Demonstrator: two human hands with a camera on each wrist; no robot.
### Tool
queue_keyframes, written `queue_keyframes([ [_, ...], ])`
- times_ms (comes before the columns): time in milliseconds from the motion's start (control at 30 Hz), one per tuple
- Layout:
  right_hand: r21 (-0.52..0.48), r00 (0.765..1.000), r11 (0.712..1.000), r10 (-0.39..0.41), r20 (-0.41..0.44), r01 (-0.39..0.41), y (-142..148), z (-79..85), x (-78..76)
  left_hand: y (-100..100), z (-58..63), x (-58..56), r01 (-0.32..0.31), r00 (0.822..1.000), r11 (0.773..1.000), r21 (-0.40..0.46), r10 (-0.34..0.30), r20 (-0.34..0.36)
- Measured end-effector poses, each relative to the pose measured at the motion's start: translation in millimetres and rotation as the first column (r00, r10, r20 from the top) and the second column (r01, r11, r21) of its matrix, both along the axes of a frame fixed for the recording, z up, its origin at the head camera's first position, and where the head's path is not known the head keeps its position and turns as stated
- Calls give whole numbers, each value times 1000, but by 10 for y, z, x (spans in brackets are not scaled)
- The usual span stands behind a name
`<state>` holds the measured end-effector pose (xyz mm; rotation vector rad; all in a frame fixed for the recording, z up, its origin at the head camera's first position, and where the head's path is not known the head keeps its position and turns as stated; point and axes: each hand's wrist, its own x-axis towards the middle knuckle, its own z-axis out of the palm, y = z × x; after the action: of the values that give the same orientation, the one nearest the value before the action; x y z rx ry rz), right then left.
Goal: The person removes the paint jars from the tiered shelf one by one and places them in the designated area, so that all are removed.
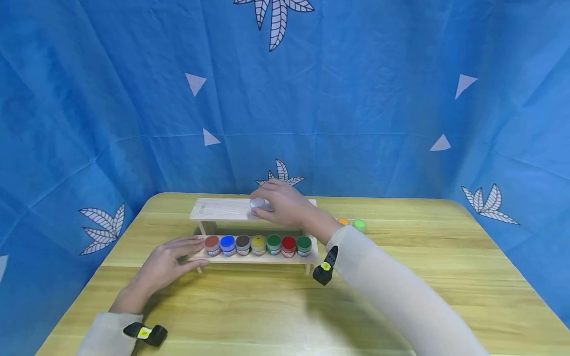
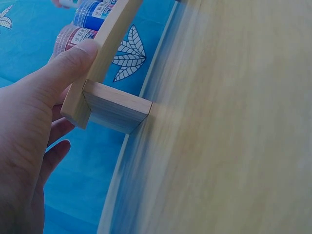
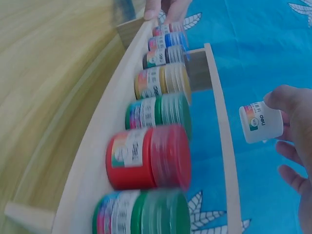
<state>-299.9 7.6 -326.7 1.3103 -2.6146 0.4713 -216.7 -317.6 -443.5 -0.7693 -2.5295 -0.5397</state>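
My right hand [image 1: 285, 202] pinches a white paint jar [image 3: 262, 122] between thumb and fingers, over the upper board [image 1: 222, 209] of a two-tier wooden rack. Whether the jar touches that board is hard to tell. On the lower board [image 2: 113, 44], my left hand [image 1: 166, 261] grips the left end, thumb on the front edge and fingers behind. Several paint jars stand in a row there: brick red [image 1: 212, 245], blue [image 1: 227, 245], dark brown [image 1: 243, 244], yellow [image 1: 258, 244], green [image 1: 273, 244], red [image 3: 148, 157] and another green [image 1: 304, 245].
An orange-lidded jar [image 1: 343, 221] and a light green jar [image 1: 358, 226] stand on the wooden table [image 1: 423, 267] right of the rack, the orange one partly hidden by the right forearm. Blue patterned cloth [image 1: 356, 99] hangs behind and at both sides.
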Motion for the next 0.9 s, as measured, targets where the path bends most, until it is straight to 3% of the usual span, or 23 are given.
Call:
queue_keyframes([
  [467, -95, 996, 994, -67, -55, 62, 453, -8, 11, -2, 7, 3, 0, 1000, 1000, 1, 0, 0],
  [900, -126, 988, 982, -145, -49, 138, 926, -3, 32, 10, 25, 0, -3, 1000, 1000, -8, 3, -13],
])
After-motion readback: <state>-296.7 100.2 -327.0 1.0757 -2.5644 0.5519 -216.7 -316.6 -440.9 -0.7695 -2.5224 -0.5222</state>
